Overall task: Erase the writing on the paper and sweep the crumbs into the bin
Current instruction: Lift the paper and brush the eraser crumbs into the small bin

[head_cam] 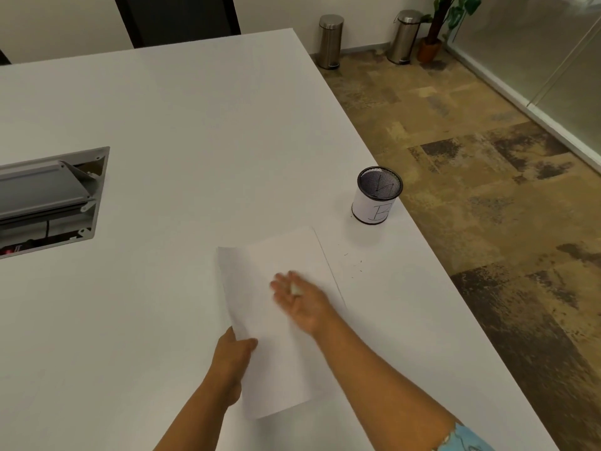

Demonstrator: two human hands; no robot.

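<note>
A white sheet of paper (279,320) lies on the white table (195,141) near its right edge. My left hand (232,359) pinches the sheet's left edge and lifts it a little. Over the middle of the sheet hovers my right hand (299,299), blurred, fingers spread, with a small white eraser (296,289) against the fingers. No writing shows on the paper. Dark eraser crumbs (353,262) are scattered on the table just right of the sheet. The bin (377,196), a small mesh cup wrapped in white paper marked "B", stands beyond the crumbs near the table edge.
A cable hatch (52,200) is open in the table at left. The table's right edge (455,288) runs diagonally, with patterned carpet below. Two steel pedal bins (330,40) and a potted plant (435,30) stand by the far wall.
</note>
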